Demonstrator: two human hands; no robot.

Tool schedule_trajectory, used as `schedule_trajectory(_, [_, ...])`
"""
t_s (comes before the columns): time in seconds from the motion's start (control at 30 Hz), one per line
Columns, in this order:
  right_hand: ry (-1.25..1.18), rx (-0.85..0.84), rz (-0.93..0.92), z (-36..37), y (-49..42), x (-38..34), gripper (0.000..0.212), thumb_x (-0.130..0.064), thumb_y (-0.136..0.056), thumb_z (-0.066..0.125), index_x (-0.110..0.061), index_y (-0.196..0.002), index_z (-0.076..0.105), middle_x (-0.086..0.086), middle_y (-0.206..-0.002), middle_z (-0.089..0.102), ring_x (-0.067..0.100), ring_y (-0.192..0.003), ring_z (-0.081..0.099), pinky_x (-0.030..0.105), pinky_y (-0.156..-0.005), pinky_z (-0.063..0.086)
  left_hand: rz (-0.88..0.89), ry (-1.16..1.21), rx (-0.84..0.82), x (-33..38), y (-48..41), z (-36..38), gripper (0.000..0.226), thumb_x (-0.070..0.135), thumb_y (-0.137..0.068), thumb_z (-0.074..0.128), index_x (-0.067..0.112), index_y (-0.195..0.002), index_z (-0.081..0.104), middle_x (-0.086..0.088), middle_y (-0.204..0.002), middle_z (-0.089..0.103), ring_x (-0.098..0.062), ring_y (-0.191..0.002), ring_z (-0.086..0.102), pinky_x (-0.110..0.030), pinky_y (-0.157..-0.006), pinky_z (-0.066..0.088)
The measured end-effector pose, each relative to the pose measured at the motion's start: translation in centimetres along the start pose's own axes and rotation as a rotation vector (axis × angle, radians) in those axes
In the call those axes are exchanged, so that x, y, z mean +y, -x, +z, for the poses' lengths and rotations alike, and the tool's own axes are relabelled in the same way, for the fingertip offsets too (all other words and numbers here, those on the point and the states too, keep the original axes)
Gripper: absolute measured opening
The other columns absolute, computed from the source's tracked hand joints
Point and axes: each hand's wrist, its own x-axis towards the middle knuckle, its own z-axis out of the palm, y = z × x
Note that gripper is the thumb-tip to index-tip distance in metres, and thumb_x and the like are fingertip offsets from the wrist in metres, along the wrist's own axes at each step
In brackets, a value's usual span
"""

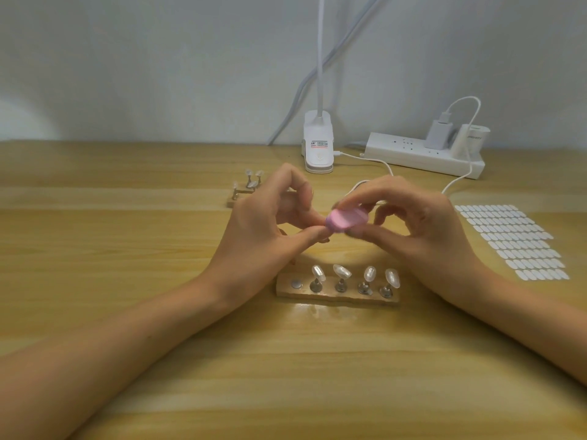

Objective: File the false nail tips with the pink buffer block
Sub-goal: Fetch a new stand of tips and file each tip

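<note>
Nearside of pink buffer: nail stand | right: sticker sheet | behind: lamp

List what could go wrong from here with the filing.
1. The left hand pinches right at the end of the buffer, which the right hand grips. What the left hand holds is hidden, and if it is small, a stroke might flick it loose.
2. The stand sits between both wrists, so a slip may knock its four upright tips.
</note>
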Motion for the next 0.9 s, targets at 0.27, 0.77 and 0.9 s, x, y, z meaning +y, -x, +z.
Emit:
schedule_trajectory(0.27, [0.122,0.019,-0.094,-0.04,-0.02,-0.22,0.018,-0.024,-0.083,0.076,-0.019,-0.101,0.076,-0.002,-0.1,0.07,0.015,-0.097,0.064,0.013,-0.08,0.039,0.024,-0.023,-0.004,0.0,0.03,0.03,0.041,0.008,-0.082,0.082,0.021,-0.088,0.044,0.008,-0.081,0.077,-0.005,-0.081,0.075,-0.014,-0.054,0.045])
schedule_trajectory(0.77, [0.081,0.022,-0.064,-0.14,-0.06,-0.03,0.018,-0.021,-0.084,0.076,-0.014,-0.1,0.076,-0.002,-0.097,0.074,0.016,-0.096,0.067,0.018,-0.081,0.043,0.005,-0.033,0.007,-0.08,0.04,0.01,0.042,0.008,-0.081,0.082,0.024,-0.086,0.044,0.009,-0.08,0.077,-0.005,-0.081,0.075,-0.017,-0.055,0.047])
schedule_trajectory(0.9, [0.057,0.029,-0.052,-0.33,-0.08,0.35,0.019,-0.02,-0.083,0.076,-0.015,-0.101,0.076,-0.001,-0.098,0.073,0.02,-0.096,0.066,0.026,-0.076,0.046,0.019,-0.028,-0.014,0.0,0.15,0.1,0.04,0.008,-0.082,0.081,0.021,-0.088,0.044,0.011,-0.081,0.077,-0.003,-0.082,0.075,-0.016,-0.054,0.045])
